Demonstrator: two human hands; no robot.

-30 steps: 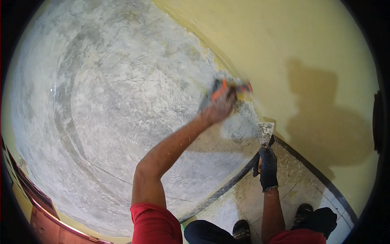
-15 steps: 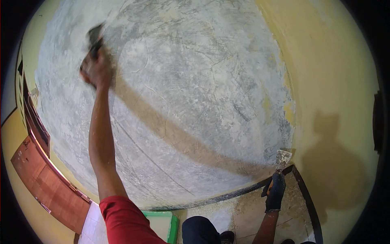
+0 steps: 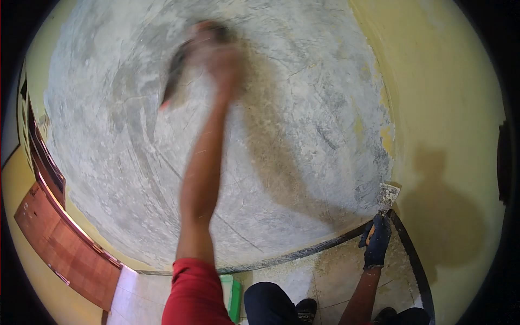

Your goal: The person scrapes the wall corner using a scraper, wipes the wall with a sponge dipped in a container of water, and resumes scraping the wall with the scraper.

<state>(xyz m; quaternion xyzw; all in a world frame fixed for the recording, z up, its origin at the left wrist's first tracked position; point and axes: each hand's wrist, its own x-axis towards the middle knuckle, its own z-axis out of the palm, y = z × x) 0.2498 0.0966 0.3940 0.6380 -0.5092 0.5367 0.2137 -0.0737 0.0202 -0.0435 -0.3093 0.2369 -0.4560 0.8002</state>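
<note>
Up on the grey, scratched wall patch [image 3: 303,135], my left hand [image 3: 225,62] is smeared by motion. Its fingers are closed on a dark, flat hand tool [image 3: 174,76] with orange-red ends; the blur hides its exact kind. The tool lies against or very near the wall; I cannot tell which. Low at the right, my right hand [image 3: 377,241] wears a dark glove and grips a putty knife [image 3: 388,195] with an orange-brown handle. The knife's whitish, stained blade points up beside the wall corner, away from my left hand.
A green rectangular tub [image 3: 236,299] stands on the tiled floor [image 3: 290,276] by my knee. A dark skirting strip [image 3: 325,246] runs along the wall foot. Yellow wall [image 3: 449,103] adjoins at the right. A brown wooden door [image 3: 65,244] is at the left.
My left hand has swept rightward across the wall, and its tool has turned. My right hand, with the putty knife, has shifted slightly right and up.
</note>
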